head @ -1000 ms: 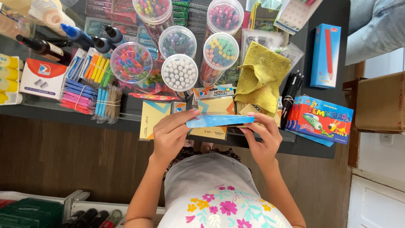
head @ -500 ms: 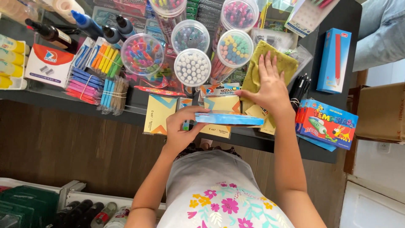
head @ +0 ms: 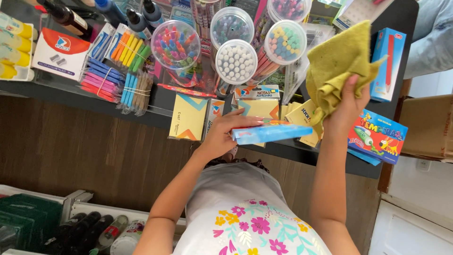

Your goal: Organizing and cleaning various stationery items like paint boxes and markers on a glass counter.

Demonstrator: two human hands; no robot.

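Left hand (head: 222, 137) is pinching a flat light-blue packet (head: 266, 133) level for wiping; right hand (head: 347, 106), at two o'clock, is clutching a bunched mustard-yellow cloth (head: 337, 59) (lifted clear).

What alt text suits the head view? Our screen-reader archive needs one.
Seen from above, a person's left hand holds a flat blue pack while the right hand lifts a yellow-green cloth over a dark shelf crowded with pens, tubs and sticky notes.

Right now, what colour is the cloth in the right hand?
Olive-yellow cloth, head view, gripped by right hand.
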